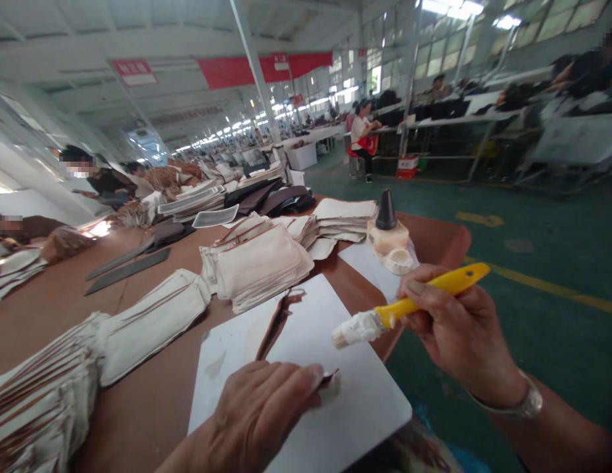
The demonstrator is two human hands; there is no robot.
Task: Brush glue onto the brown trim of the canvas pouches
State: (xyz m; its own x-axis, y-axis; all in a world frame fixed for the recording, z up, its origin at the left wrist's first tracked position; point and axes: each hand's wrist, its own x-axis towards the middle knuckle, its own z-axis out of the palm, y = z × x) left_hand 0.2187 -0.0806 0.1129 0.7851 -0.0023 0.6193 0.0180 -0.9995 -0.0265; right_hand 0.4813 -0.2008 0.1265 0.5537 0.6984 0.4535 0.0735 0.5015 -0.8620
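Note:
My right hand (458, 328) grips a yellow-handled brush (409, 305) above the white board, its bristles coated in thick white paste. Fingers closed, my left hand (266, 414) pinches a narrow dark brown strip (328, 380) near the middle of the white board (355, 407). Much of what lies under that hand is hidden. Another brown strip (276, 325) extends beyond my left knuckles across the board; I cannot tell whether both belong to one piece. Behind the brush stands a glue-smeared bottle (387, 236) with a black cone top, beside a small round whitish cap or pot (399, 259).
Stacks of cream fabric pieces (263, 263) with brown edges line the brown table (138, 355). More bundled pieces (44, 394) lie at left, near flat dark strips (128, 270). Co-workers sit farther back on the left (106, 177) and across the aisle (362, 135).

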